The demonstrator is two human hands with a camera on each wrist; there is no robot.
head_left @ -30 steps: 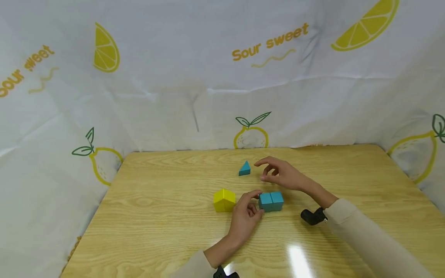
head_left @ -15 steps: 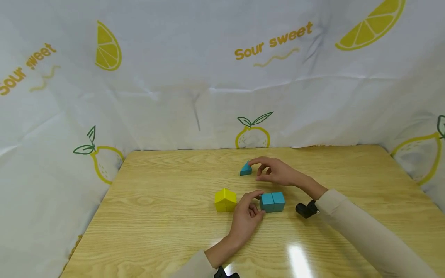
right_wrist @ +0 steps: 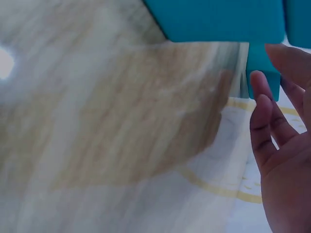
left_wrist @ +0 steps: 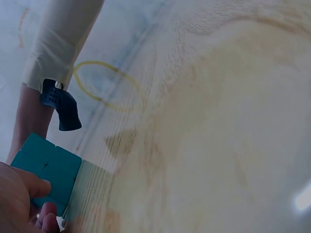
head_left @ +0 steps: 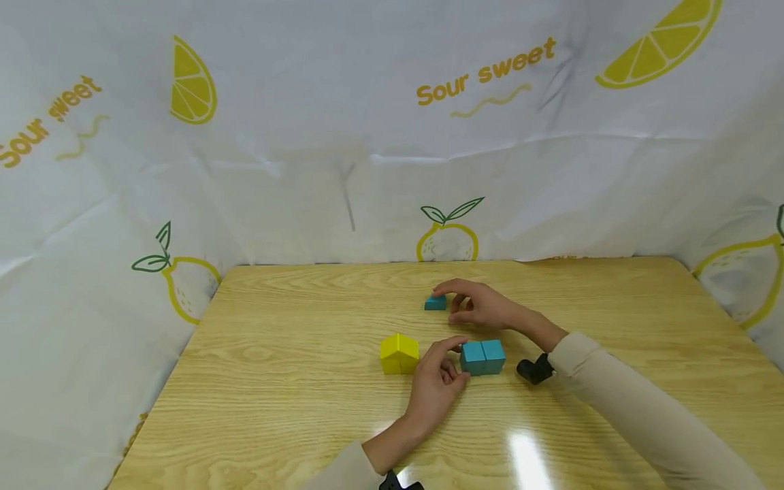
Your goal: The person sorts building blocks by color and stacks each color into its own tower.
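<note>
Hands are working over a light wooden desk (head_left: 275,381) seen from a head camera looking forward and down. The right hand (head_left: 484,307) is reaching toward the far middle of the desk, where its index finger and thumb are pinching a small teal triangular block (head_left: 435,302). That block is sitting on the desk surface, mostly showing to the left of the fingertips. In the right wrist view the same teal piece (right_wrist: 262,73) is appearing just past the curled fingers (right_wrist: 260,116).

Nearer the person, the left hand (head_left: 436,388) is resting on the desk with its fingers loosely bent. Its index fingertip is touching the upper left corner of a pair of teal cubes (head_left: 483,357) standing side by side and touching each other. The left wrist view is showing the cubes (left_wrist: 48,170) against that hand's thumb and fingers (left_wrist: 19,194), which are pressing on them rather than wrapping around them.

Just left of the left hand, a yellow house-shaped block (head_left: 399,353) is standing upright, apart from the cubes. The triangular block is lying farther back than the cubes, well apart from the left hand.

A black wrist-mounted camera (head_left: 535,370) is showing under the right cream sleeve (head_left: 637,422). White cloth printed with lemons and the words "Sour sweet" (head_left: 486,71) is surrounding the desk.
</note>
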